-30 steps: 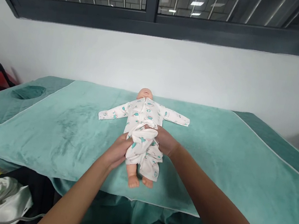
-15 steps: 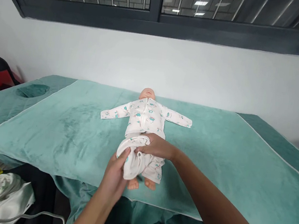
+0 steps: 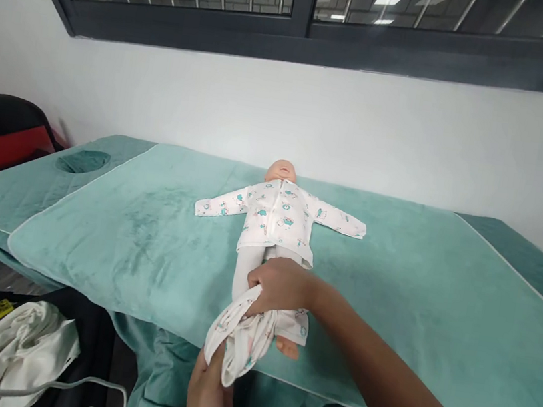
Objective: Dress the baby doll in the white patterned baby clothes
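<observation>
Head view, and here's the action: the right hand (image 3: 283,286) comes over the doll's legs, fingers curled tight on an edge of the printed trousers (image 3: 249,345). The cloth spills down from those fingertips in a loose bunch, right at the near edge of the green cover (image 3: 159,248). And below it, the left hand (image 3: 214,367), reaching up, wrist beneath, cloth draped over its fingers; whether they grip, I cannot tell! The trousers lie between the two hands, touching both. On the picture's right, one trouser leg sits on the doll (image 3: 281,172), a bare foot (image 3: 287,347) poking out. Above, the printed jacket (image 3: 279,218), sleeves spread wide.
</observation>
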`<move>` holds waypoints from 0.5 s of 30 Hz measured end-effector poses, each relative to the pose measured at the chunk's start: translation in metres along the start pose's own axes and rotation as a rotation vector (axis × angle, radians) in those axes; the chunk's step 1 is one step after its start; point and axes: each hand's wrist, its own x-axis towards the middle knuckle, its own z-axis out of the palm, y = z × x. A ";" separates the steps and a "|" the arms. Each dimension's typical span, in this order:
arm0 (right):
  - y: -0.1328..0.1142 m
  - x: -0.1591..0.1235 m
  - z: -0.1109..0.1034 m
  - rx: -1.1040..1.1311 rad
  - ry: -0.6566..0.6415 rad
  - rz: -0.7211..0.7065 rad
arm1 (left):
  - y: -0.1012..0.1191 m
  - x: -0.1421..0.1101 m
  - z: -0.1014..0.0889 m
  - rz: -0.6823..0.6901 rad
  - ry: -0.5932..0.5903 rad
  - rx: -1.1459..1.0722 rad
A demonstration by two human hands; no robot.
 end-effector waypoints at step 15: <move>0.003 -0.026 -0.004 0.534 0.108 0.060 | 0.039 0.048 0.000 0.394 -0.193 0.325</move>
